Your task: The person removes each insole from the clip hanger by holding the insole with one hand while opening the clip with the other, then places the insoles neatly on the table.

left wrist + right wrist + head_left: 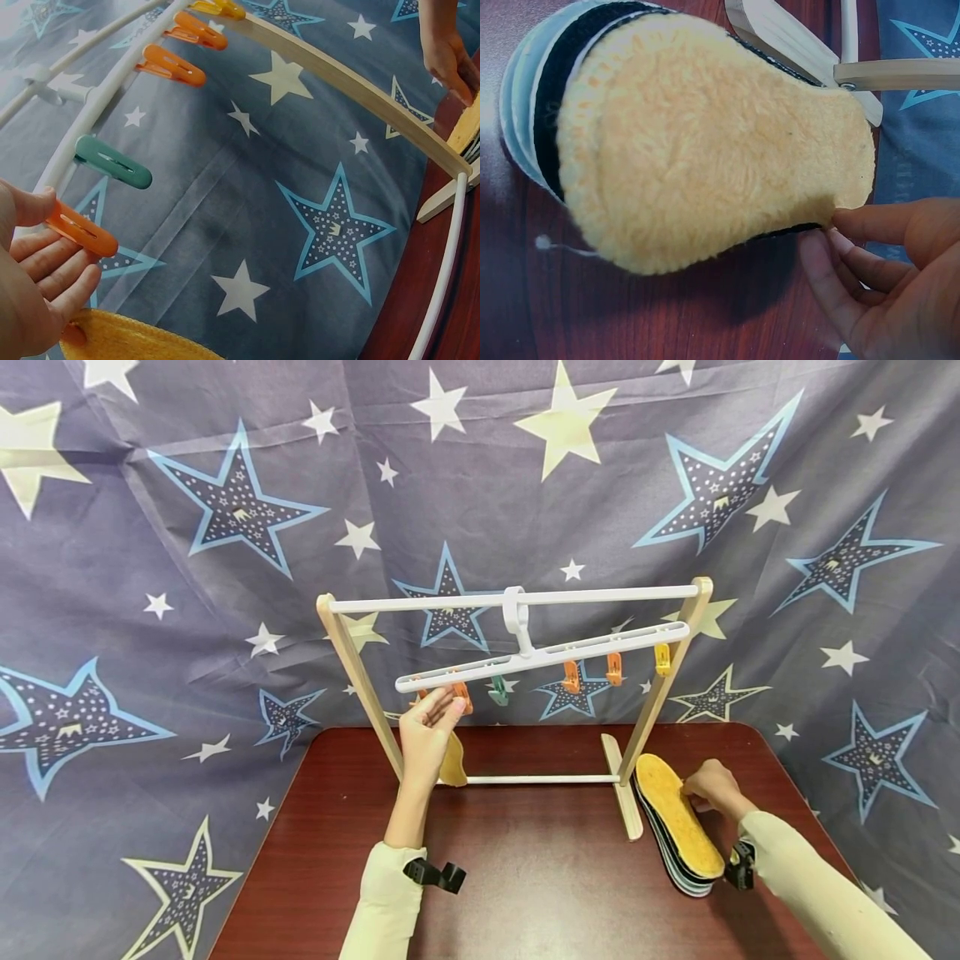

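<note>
A white hanger bar (600, 646) with orange, green and yellow clips hangs tilted, its left end lower. At that end my left hand (427, 735) holds an orange clip (84, 231) between thumb and fingers. Just below this hand hangs a yellow fuzzy insole (453, 762), its upper part hidden by the hand. On the right, my right hand (712, 787) pinches the edge of another yellow insole (705, 142) at its narrower part. This insole lies on top of a stack with black and grey-blue insoles (525, 112) showing beneath.
A wooden rack with a white top rod (607, 597) carries the hanger by its hook (513, 610). The rack's right foot (622, 789) stands close beside the insole stack on the dark red table (525, 860). A star-patterned cloth (480, 510) hangs behind.
</note>
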The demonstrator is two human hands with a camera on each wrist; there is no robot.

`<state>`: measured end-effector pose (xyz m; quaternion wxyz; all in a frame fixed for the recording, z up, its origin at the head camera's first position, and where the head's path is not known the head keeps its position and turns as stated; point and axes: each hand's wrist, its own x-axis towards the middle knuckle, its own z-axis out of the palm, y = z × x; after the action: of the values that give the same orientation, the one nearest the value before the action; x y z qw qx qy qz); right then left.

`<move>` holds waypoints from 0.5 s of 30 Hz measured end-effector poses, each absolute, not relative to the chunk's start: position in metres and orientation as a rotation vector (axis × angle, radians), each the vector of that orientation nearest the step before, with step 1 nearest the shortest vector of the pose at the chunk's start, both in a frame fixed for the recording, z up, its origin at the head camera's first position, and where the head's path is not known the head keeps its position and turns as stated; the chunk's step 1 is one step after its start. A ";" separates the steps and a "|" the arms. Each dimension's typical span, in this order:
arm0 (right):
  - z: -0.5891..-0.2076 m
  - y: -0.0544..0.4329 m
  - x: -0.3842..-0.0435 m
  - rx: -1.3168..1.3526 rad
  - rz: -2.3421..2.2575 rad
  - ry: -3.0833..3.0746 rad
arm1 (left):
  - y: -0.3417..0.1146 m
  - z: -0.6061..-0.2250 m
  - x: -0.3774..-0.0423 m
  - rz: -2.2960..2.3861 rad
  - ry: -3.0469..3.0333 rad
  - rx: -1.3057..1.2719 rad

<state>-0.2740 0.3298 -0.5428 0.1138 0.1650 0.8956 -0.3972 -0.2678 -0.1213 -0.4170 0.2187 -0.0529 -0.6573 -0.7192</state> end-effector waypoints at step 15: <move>-0.544 0.332 -0.275 0.533 -1.202 2.598 | -0.122 -0.418 -0.268 -1.986 -1.833 -0.140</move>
<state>-0.2754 0.3315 -0.5437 0.1145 0.1818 0.8863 -0.4102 -0.2682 -0.1220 -0.4178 0.2157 -0.0506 -0.6613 -0.7166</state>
